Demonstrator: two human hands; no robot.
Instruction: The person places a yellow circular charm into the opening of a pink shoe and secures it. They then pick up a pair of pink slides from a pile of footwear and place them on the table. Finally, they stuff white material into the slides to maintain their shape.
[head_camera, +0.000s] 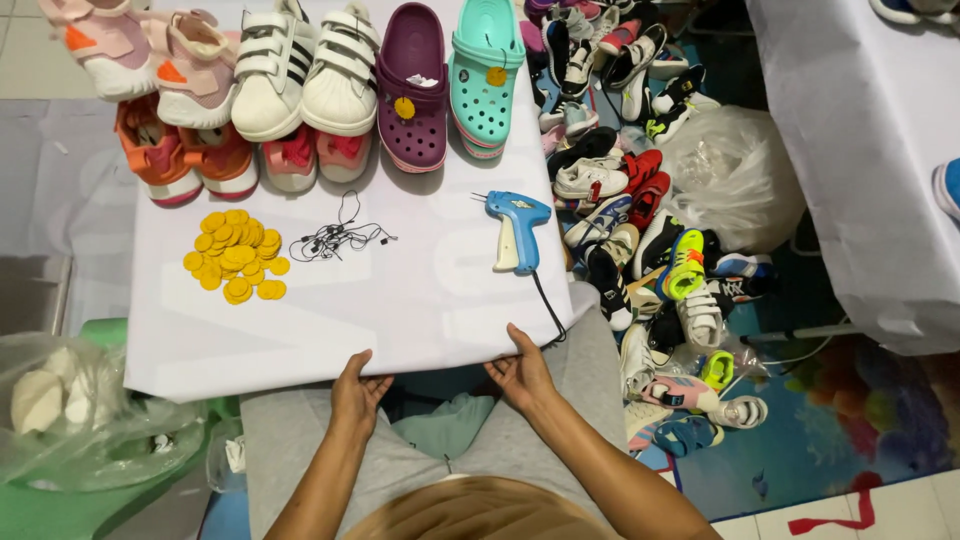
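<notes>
My left hand (357, 394) and my right hand (521, 372) both grip the near edge of a white cloth-covered board (420, 300) resting over my lap. On it lie a blue tagging gun (517, 230) with a black cord, a heap of yellow round tags (235, 256) and a tangle of black strings (340, 238). Along the far side stand pairs of shoes: pink-orange sneakers (150, 55), white strapped sneakers (305, 70), a purple clog (412, 85) and a teal clog (485, 70), each clog with a yellow tag.
A large pile of mixed shoes (640, 230) lies on the floor to the right, beside a clear plastic bag (735, 175). Another white-covered table (870, 150) stands at far right. A plastic bag (70, 410) sits on a green surface at left.
</notes>
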